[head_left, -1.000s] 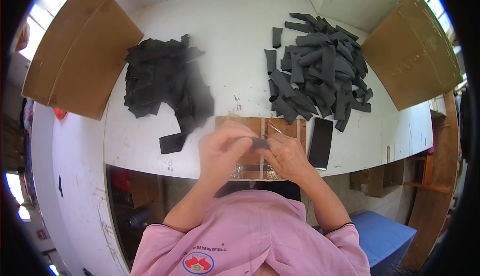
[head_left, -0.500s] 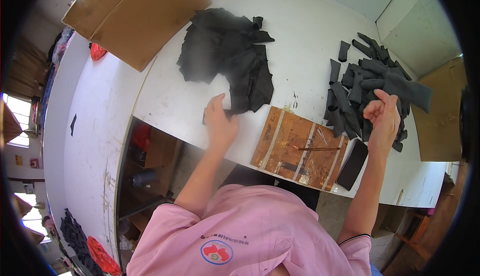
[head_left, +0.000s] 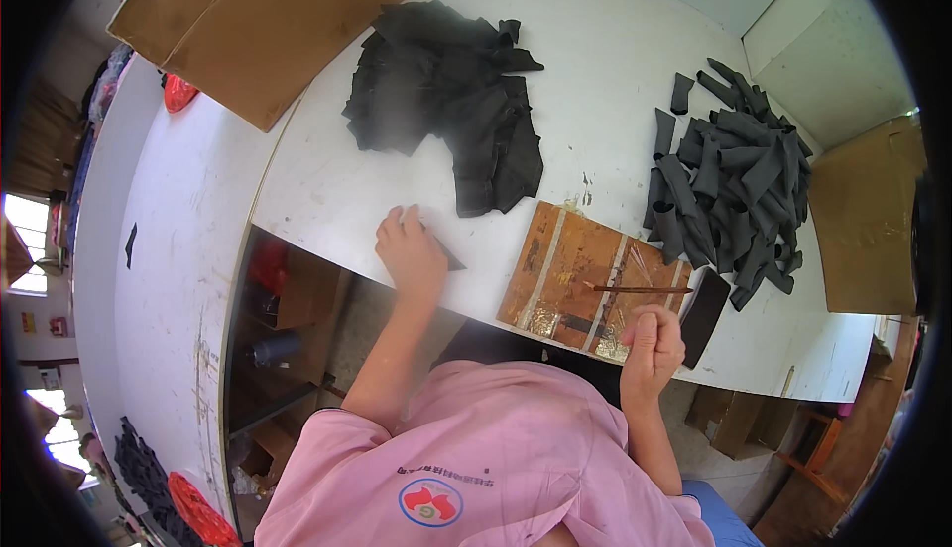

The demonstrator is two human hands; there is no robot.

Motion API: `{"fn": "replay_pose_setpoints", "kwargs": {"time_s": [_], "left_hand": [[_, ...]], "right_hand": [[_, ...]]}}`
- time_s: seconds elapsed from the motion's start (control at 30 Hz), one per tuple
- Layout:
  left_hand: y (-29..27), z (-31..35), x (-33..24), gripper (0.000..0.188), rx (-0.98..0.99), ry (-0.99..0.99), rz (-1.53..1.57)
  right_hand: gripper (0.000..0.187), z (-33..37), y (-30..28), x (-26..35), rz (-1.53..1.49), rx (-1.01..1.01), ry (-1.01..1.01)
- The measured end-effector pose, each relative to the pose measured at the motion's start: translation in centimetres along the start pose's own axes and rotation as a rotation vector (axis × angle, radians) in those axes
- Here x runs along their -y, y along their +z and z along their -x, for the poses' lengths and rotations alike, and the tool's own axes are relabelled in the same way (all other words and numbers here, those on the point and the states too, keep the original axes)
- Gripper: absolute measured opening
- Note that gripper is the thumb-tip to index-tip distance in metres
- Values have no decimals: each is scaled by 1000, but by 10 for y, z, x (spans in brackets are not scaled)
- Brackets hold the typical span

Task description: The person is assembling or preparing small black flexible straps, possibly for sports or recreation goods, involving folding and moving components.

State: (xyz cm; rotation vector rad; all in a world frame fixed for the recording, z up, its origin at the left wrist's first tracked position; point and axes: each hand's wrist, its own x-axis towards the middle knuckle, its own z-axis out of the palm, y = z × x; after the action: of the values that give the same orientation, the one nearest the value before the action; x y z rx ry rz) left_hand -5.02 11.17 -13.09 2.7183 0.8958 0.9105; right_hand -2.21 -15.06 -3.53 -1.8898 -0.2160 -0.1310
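Note:
My left hand (head_left: 412,257) is low over the white table near its front edge, holding a small dark fabric piece (head_left: 447,251). Part of that piece sticks out on the hand's right side and the rest is hidden. Beyond it lies a heap of flat black fabric pieces (head_left: 426,81). My right hand (head_left: 654,349) has its fingers curled in, with nothing showing from it, at the near right corner of a brown taped board (head_left: 555,269). A brown pencil-like stick (head_left: 635,289) lies on the board, just beyond this hand.
To the right is a pile of dark grey fabric tubes (head_left: 739,170), with a cardboard box (head_left: 868,220) beside it. A black phone-like slab (head_left: 706,314) lies by the board. A large cardboard box (head_left: 268,31) stands at the far left. Open shelving (head_left: 288,349) sits below the table edge.
My right hand has come back from the tube pile toward the board, its fingers curling; the tube near it has dropped onto the pile. My left hand has drawn the fabric piece away from the heap.

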Motion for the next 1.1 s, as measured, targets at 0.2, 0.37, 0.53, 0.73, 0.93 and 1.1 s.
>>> {"fn": "replay_pose_setpoints", "kwargs": {"time_s": [0.2,0.37,0.53,0.73,0.93,1.1], "left_hand": [[-5,1,30,14,187,-111,-14],[-48,-13,-20,10,683,-442,1166],[-93,-1,-94,39,1074,-144,1506],[-88,9,-112,54,1089,-89,1364],[-97,-10,-116,51,1378,-268,1551],[-97,-7,-116,22,1474,-388,1439]], "right_hand": [[17,19,16,-2,-11,290,88],[11,8,23,8,154,437,-291],[21,-9,25,26,-67,349,-66],[10,-10,-1,23,-367,476,494],[7,-11,-14,13,-207,442,123],[9,-12,-21,15,-170,453,230]]}}
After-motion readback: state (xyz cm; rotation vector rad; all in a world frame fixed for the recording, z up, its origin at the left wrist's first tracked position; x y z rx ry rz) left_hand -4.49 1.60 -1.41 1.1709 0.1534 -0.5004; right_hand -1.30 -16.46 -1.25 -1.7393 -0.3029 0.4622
